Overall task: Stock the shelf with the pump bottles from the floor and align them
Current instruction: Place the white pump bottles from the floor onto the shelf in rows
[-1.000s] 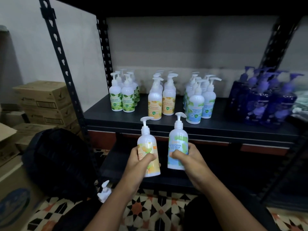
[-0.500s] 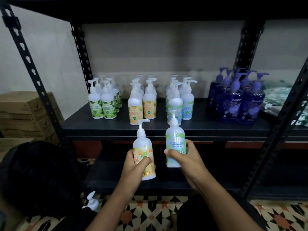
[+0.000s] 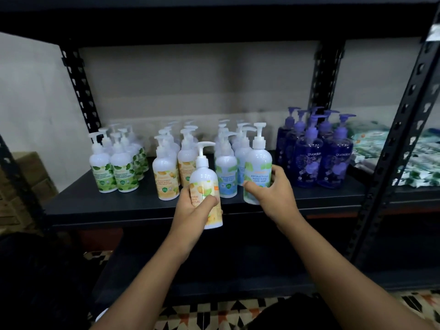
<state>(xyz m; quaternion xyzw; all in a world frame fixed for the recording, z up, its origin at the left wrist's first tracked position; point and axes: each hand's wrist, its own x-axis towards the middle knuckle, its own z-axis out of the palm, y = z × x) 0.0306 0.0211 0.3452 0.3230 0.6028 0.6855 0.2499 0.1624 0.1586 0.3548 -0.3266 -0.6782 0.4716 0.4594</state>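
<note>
Seen from the head camera, two pump bottles are held up at the front of the black shelf [image 3: 142,207]. The orange-label bottle [image 3: 205,179] is gripped by the left hand [image 3: 191,210], whose fingers and thumb are wrapped round its lower half. It is kept upright, with its pump spout turned to the right. Its base is seen in front of the shelf's front edge, not set down on the board.

The mint-label bottle [image 3: 258,163] is grasped by the right hand [image 3: 273,196], with the thumb laid across the front of the label and the fingers curled round the right side. It is held upright over the front part of the shelf, just right of the front blue-label bottle. Whether its base touches the board cannot be told.

Behind the two held bottles, three groups of white bottles are lined up in double rows running back to the wall: green-label bottles [image 3: 112,173] at the left, orange-label bottles on the shelf [image 3: 166,181] in the middle, and blue-label bottles [image 3: 226,178] beside them. Further right, a cluster of purple bottles [image 3: 321,160] is stood, with green and white packets [image 3: 419,163] piled past the perforated upright [image 3: 392,144]. Cardboard boxes [image 3: 28,170] are glimpsed at the far left, and a patterned tile floor [image 3: 214,314] is seen below the forearms.
</note>
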